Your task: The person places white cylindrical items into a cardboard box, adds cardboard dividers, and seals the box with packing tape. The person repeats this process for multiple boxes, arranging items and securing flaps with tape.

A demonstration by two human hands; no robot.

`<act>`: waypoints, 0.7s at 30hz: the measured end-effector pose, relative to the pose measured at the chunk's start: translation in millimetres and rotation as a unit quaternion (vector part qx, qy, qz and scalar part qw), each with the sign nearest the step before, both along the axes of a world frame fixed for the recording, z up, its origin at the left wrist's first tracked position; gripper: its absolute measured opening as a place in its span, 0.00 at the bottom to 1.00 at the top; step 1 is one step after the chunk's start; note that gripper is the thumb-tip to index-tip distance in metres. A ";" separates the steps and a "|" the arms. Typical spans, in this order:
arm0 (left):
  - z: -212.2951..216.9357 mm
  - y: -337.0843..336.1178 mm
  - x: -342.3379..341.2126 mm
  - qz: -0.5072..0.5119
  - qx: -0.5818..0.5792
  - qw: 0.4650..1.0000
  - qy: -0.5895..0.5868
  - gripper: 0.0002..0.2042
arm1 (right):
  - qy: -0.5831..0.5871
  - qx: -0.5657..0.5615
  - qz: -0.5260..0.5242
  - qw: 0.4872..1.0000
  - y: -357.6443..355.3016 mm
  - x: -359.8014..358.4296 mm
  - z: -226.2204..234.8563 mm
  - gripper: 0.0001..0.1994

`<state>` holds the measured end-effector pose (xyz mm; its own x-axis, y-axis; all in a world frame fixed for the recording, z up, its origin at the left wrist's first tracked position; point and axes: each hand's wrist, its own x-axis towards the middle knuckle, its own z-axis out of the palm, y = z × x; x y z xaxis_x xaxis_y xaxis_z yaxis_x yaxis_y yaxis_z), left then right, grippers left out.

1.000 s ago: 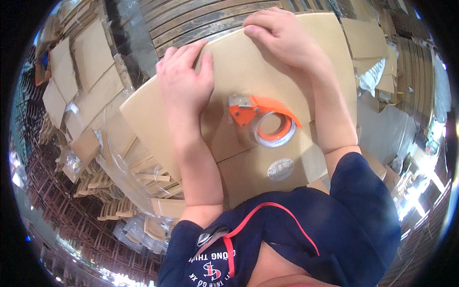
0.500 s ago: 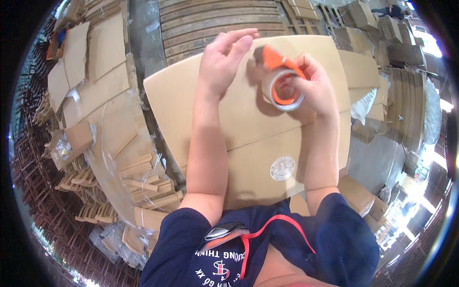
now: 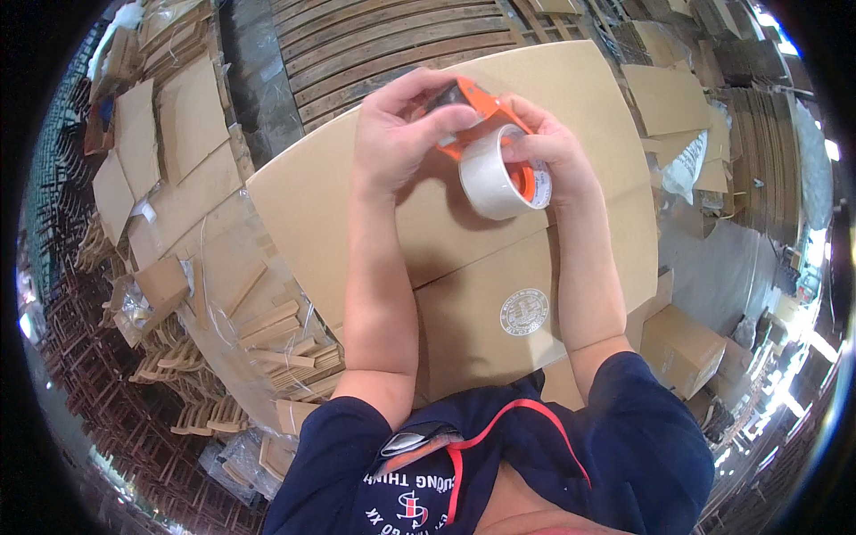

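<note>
An orange tape dispenser [image 3: 477, 96] carrying a wide roll of whitish tape [image 3: 492, 183] is held above a large cardboard box [image 3: 464, 259]. My right hand [image 3: 551, 147] grips it from the right, with fingers at the roll's core and the orange frame. My left hand [image 3: 401, 129] is closed about the dispenser's dark front end, its thumb lying across the front. The other left fingers are partly hidden behind it, so the tape's free end cannot be made out. A round white print [image 3: 524, 311] marks the box's near part, and a seam runs across its top.
Slatted wooden pallets [image 3: 383, 53] lie beyond the box. To the left are flat cardboard sheets [image 3: 192, 111] and loose wooden pieces [image 3: 290, 343]. Stacked cardboard [image 3: 762, 160] stands at right, with a smaller carton [image 3: 682, 348] nearer me.
My left hand has come down onto the dispenser's front end, from being apart from it. The dispenser has shifted left and turned, showing the roll's outer side.
</note>
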<state>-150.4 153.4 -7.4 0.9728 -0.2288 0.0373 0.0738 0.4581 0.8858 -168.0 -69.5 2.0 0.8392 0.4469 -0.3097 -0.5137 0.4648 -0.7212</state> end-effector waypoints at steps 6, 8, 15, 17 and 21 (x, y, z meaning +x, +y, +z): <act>-17.7 20.7 4.1 0.073 -0.081 0.993 -0.052 0.06 | -0.005 0.116 0.025 0.993 0.9 -3.8 -4.7 0.31; -13.6 18.6 3.2 0.061 -0.083 0.995 -0.002 0.09 | 0.006 0.139 0.022 0.990 -0.1 -3.2 -7.1 0.31; -1.5 19.0 12.2 0.067 -0.214 0.974 0.023 0.47 | 0.006 0.177 -0.062 0.982 -11.6 -2.8 -14.9 0.24; -5.9 24.3 11.0 0.215 -0.181 0.959 0.033 0.48 | 0.051 0.122 -0.261 0.956 21.1 -1.7 12.9 0.24; -14.2 22.6 15.1 0.325 -0.080 0.941 0.047 0.42 | -0.225 -0.150 -0.329 0.905 46.5 1.1 65.9 0.15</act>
<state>-135.3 176.0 -21.6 0.9063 0.4166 -0.0717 -0.1942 0.5610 0.8047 -166.8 -23.0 67.9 0.9643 -0.2429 0.1055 0.1807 0.3124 -0.9326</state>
